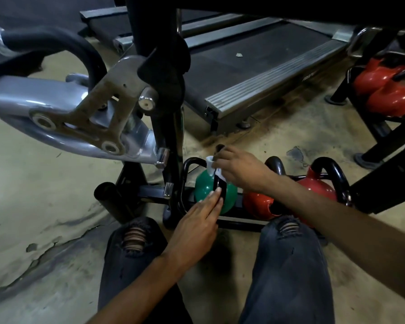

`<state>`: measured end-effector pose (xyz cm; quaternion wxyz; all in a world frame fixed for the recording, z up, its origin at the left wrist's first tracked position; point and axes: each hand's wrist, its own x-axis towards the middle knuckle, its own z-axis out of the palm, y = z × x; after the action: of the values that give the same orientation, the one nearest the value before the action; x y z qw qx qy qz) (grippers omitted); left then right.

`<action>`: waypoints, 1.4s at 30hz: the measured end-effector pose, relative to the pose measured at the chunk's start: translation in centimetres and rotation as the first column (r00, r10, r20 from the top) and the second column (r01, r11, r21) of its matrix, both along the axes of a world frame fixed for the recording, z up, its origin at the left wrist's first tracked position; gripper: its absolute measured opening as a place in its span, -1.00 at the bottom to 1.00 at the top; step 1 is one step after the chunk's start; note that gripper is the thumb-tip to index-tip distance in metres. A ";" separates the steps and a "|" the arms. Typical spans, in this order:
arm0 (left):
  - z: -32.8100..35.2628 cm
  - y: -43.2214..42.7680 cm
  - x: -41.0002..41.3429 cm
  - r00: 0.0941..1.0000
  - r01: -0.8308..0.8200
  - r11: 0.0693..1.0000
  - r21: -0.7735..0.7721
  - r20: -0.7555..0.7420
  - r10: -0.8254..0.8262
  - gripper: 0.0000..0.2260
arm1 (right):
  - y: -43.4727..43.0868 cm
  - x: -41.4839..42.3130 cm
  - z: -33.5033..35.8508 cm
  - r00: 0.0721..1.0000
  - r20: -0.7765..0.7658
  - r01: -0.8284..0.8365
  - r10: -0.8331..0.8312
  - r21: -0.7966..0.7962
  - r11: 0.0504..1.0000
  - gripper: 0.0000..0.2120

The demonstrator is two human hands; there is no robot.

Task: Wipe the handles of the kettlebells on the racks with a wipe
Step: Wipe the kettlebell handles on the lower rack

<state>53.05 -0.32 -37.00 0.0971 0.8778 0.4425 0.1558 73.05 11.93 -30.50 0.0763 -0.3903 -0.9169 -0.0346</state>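
Far left: the silver arm of an exercise machine (56, 106), raised above the floor (21, 183).

Centre: a low black rack (240, 222) sits on the floor and carries the green kettlebell (204, 187) at its left end. The left hand (194, 228) reaches in from below. Its fingers (214, 198) are straight and together, with the tips resting against the lower part of the black handle (222, 183).

The right hand (241, 170) is at the top of the same handle, its fingers curled and pinching the white wipe (210, 162) against it.

Right: two red kettlebells (258, 203) on the same rack. Far right: a second rack (384, 136) holding more red kettlebells.
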 end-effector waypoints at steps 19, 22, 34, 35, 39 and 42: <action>6.0 10.8 1.0 0.999 -0.040 0.931 -0.363 0.000 0.043 -0.12 | 5.8 -2.4 -4.6 -0.420 -0.081 -0.211 -0.904 -0.960 0.184 -0.70; 6.6 10.8 1.7 0.994 -0.078 0.943 -0.324 -0.101 0.047 -0.11 | 5.9 -2.9 -6.9 -0.370 0.012 -0.281 -0.929 -0.955 0.100 -0.71; 6.1 7.2 2.4 0.976 -0.145 0.985 -0.096 -0.180 0.126 -0.31 | 7.4 -3.4 -4.7 -0.396 -0.351 0.152 -0.849 -0.936 0.316 -0.94; 5.3 6.3 2.4 0.980 -0.140 0.990 -0.033 -0.146 0.134 -0.32 | 7.7 -3.4 -4.5 -0.193 -0.470 0.309 -0.861 -0.862 0.401 -0.95; 2.5 3.3 2.1 0.986 -0.127 0.991 0.051 -0.100 0.131 -0.22 | 9.5 -2.9 -1.8 0.653 -0.263 0.474 -0.711 -0.590 0.653 -0.80; 1.9 1.9 2.1 0.984 -0.117 0.989 0.095 -0.121 0.128 -0.23 | 9.6 -4.1 1.3 0.903 0.137 0.416 -0.408 -0.520 0.746 -0.78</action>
<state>55.11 1.55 -35.07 0.0206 0.8605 0.4936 0.1246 68.98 21.55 -29.19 -0.0523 -0.5879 -0.7809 0.2045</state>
